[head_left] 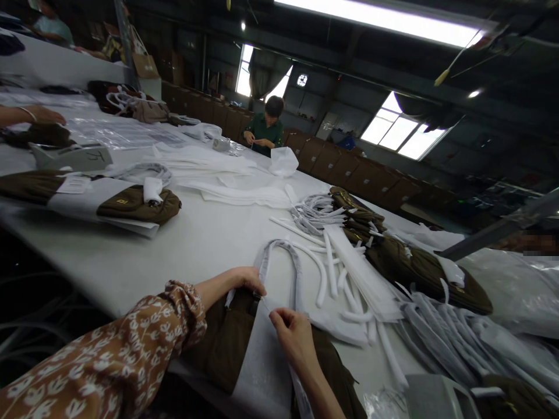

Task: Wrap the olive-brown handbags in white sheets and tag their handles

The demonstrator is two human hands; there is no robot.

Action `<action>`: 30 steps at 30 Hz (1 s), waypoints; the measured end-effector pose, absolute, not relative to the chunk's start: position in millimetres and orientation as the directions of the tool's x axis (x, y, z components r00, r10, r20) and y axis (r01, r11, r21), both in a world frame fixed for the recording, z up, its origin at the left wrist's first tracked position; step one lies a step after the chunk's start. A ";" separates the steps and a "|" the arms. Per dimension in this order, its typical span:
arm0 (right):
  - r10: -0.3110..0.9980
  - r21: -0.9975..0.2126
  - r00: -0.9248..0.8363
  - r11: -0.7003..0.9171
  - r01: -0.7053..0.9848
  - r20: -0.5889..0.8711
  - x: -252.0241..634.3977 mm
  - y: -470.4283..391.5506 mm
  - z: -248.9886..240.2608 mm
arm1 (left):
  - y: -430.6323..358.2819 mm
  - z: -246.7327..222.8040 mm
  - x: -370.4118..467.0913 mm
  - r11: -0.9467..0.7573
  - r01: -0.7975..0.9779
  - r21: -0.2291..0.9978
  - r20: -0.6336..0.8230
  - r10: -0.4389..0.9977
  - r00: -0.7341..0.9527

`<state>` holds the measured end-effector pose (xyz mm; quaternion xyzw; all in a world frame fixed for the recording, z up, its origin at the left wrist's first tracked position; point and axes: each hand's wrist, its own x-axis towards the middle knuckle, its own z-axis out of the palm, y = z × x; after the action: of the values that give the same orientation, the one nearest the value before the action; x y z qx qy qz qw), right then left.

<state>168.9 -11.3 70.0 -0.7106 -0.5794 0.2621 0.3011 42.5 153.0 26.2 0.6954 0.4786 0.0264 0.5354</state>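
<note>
A dark olive-brown bag [220, 343] lies before me at the table's near edge, with a white paper band [264, 361] across its middle. Its looped handle [279, 244] stands up, wrapped in pale grey covering. My left hand [250, 280] is closed at the left foot of the handle, beside a small dark buckle [257, 297]; its fingertips are partly hidden. My right hand [294, 337] pinches just above the paper band. A thin pale line shows between the two hands, too fine to name.
White foam tubes [329, 265] and wrapped handles [317, 209] lie to the right, near more olive bags [419, 267]. Another banded bag [131, 203] lies left. White sheets [244, 195] spread beyond. A person [266, 128] works opposite; another person's hand [43, 114] reaches in at left.
</note>
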 end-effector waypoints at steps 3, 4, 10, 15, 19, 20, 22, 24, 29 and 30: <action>0.980 -0.746 0.196 -0.152 0.648 -0.030 166.0 -9.7 62.5 | 152.8 27.9 40.3 0.074 0.576 0.814 -0.468 0.669 0.577; 0.979 -0.751 0.200 -0.154 0.642 -0.030 165.3 -9.0 60.9 | 152.3 28.1 39.6 0.097 0.532 0.841 -0.448 0.675 0.586; 0.972 -0.750 0.231 -0.190 0.633 -0.052 161.8 4.9 66.7 | 149.0 26.8 40.4 0.323 0.262 0.910 -0.415 0.684 0.600; 0.969 -0.654 0.239 -0.225 0.722 -0.069 153.9 23.6 67.1 | 149.3 26.1 40.8 0.380 0.166 0.910 -0.395 0.672 0.626; 0.964 -0.618 0.254 -0.245 0.747 -0.075 148.3 36.8 59.1 | 152.3 21.2 29.8 0.339 0.138 0.931 -0.334 0.634 0.698; 0.963 -0.612 0.258 -0.249 0.751 -0.075 147.3 38.9 57.2 | 153.3 19.5 25.4 0.326 0.139 0.935 -0.320 0.610 0.725; 0.961 -0.605 0.268 -0.256 0.754 -0.073 145.4 41.5 54.3 | 155.5 16.3 16.2 0.304 0.149 0.941 -0.303 0.558 0.773; 0.957 -0.605 0.280 -0.265 0.751 -0.072 143.8 42.5 52.4 | 157.5 13.9 8.6 0.288 0.154 0.945 -0.290 0.525 0.800; 0.945 -0.637 0.306 -0.305 0.708 -0.113 145.6 44.1 49.0 | 158.1 11.9 3.3 0.284 0.108 0.953 -0.238 0.474 0.848; 0.941 -0.649 0.311 -0.321 0.690 -0.135 147.3 44.1 48.2 | 157.7 11.5 4.1 0.293 0.099 0.951 -0.230 0.455 0.860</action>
<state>147.3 44.1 48.2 -0.7714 -0.5286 0.2556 0.2454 4.1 157.7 11.5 0.5832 0.2375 0.1159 0.7681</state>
